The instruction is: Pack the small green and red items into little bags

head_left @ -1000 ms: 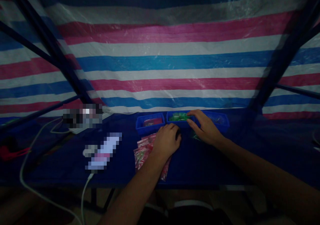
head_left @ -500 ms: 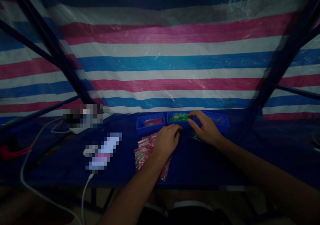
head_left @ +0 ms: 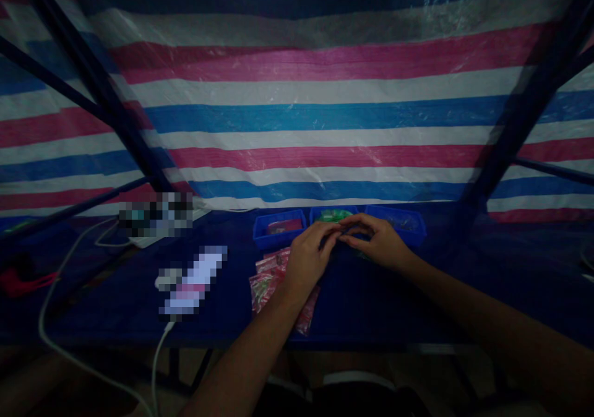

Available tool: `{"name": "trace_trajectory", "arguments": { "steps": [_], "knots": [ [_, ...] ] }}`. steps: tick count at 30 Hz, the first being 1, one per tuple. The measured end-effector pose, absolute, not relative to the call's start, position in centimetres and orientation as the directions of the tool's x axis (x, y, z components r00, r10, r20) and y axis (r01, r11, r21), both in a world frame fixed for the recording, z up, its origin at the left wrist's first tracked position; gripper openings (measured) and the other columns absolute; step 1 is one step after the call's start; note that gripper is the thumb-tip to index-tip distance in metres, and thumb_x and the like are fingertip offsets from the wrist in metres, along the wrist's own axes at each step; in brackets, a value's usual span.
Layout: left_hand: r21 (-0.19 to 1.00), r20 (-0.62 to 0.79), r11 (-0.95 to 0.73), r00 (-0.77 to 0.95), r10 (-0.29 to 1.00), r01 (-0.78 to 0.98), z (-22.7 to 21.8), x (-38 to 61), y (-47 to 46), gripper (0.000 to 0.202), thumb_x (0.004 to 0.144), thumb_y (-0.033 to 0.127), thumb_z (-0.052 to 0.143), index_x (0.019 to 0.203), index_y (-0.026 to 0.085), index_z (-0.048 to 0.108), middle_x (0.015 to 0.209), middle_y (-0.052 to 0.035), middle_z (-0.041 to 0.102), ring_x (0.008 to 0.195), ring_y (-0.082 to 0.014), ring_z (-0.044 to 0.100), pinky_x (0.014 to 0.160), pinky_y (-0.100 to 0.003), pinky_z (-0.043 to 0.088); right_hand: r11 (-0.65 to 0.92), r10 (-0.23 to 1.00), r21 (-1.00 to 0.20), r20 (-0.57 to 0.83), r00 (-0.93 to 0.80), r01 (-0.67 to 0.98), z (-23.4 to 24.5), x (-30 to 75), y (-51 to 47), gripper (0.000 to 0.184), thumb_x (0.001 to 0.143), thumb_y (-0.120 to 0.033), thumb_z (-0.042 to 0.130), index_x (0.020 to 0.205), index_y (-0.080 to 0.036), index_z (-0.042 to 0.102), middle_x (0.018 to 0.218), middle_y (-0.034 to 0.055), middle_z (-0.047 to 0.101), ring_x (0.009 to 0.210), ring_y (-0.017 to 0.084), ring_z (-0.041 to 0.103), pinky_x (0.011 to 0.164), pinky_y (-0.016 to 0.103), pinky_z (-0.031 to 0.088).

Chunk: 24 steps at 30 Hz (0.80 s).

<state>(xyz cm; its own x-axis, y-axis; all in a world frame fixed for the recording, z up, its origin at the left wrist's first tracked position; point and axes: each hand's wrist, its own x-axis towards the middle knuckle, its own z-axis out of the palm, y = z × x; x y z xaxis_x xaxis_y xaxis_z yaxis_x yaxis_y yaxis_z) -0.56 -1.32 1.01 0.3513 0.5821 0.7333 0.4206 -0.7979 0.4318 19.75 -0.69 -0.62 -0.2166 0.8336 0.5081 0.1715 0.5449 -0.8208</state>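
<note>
Your left hand [head_left: 306, 259] and right hand [head_left: 381, 244] have met at your twelve o'clock, low over the blue-covered table [head_left: 371, 305], with the fingertips of both touching one another just in front of the middle tray [head_left: 316, 210]. Both sets of fingers are curled in and bunched at the tips, but the light is too dim to tell whether either hand is pinching anything. The green packets [head_left: 334, 214] lie inside that middle tray, just past your fingertips at twelve o'clock from them. A left tray [head_left: 278, 239] sits beside it at nine o'clock and carries a few pink packets [head_left: 283, 225]; a right tray [head_left: 415, 234] sits at three o'clock, partly behind your right hand, its contents too dark to make out. A loose pile of pink bags [head_left: 264, 281] lies on the cloth at nine o'clock from your left wrist, partly under your forearm. A sliver of green [head_left: 363, 256] shows under the heel of your right hand. A white cable [head_left: 46, 336] trails off the table at your eight o'clock, and a striped sheet [head_left: 297, 114] hangs behind the trays.
</note>
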Motion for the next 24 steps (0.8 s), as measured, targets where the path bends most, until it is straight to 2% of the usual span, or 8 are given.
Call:
{"name": "trace_trajectory", "arguments": {
  "steps": [3,7,12,17,24],
  "knots": [
    [0.449,0.730,-0.795,0.345,0.590,0.408,1.14,-0.53,-1.41,0.015,0.100,0.023,0.059,0.110,0.023,0.071,0.109,-0.0044,0.076,0.103,-0.0188,0.072,0.095,-0.035,0.058,0.489,0.862,-0.866,0.463,-0.206,0.099,-0.76,19.79,-0.53,0.034,0.081,-0.037,0.080,0.112,-0.024,0.070,0.110,0.0069,0.077,0.102,0.024,0.075,0.097,0.044,0.059],
    [0.491,0.715,-0.780,0.332,0.615,0.387,0.95,-0.43,-1.46,0.016,0.099,0.026,0.062,0.112,0.023,0.069,0.111,-0.0053,0.076,0.102,-0.0196,0.073,0.095,-0.036,0.059,0.426,0.891,-0.903,0.409,-0.197,0.051,-0.57,19.77,-0.66,0.030,0.080,-0.037,0.082,0.104,-0.022,0.072,0.102,0.0062,0.078,0.095,0.022,0.076,0.092,0.041,0.060],
    [0.568,0.681,-0.743,0.304,0.666,0.354,0.79,-0.34,-1.44,0.041,0.096,0.027,0.066,0.135,0.023,0.056,0.124,-0.0073,0.073,0.109,-0.0200,0.073,0.100,-0.038,0.059,0.389,0.911,-0.921,0.384,-0.148,0.007,-0.38,19.68,-0.67,0.033,0.077,-0.038,0.085,0.102,-0.021,0.071,0.096,0.0058,0.078,0.087,0.020,0.075,0.084,0.037,0.061],
    [0.615,0.632,-0.698,0.302,0.714,0.367,0.89,-0.42,-1.28,0.045,0.096,0.023,0.065,0.139,0.025,0.052,0.110,-0.0033,0.076,0.099,-0.0186,0.075,0.096,-0.036,0.060,0.372,0.925,-0.928,0.373,-0.065,-0.030,-0.55,19.80,-0.29,0.038,0.074,-0.040,0.088,0.102,-0.021,0.070,0.093,0.0061,0.079,0.079,0.020,0.075,0.079,0.038,0.062],
    [0.648,0.609,-0.683,0.309,0.731,0.337,0.52,-0.34,-1.05,0.046,0.095,0.023,0.065,0.139,0.026,0.052,0.106,-0.0034,0.076,0.096,-0.0188,0.076,0.092,-0.034,0.061,0.351,0.932,-0.933,0.357,-0.065,-0.084,-0.84,19.79,-0.16,0.039,0.072,-0.037,0.090,0.102,-0.021,0.069,0.096,0.0060,0.081,0.089,0.023,0.078,0.086,0.038,0.062]
  ]
}}
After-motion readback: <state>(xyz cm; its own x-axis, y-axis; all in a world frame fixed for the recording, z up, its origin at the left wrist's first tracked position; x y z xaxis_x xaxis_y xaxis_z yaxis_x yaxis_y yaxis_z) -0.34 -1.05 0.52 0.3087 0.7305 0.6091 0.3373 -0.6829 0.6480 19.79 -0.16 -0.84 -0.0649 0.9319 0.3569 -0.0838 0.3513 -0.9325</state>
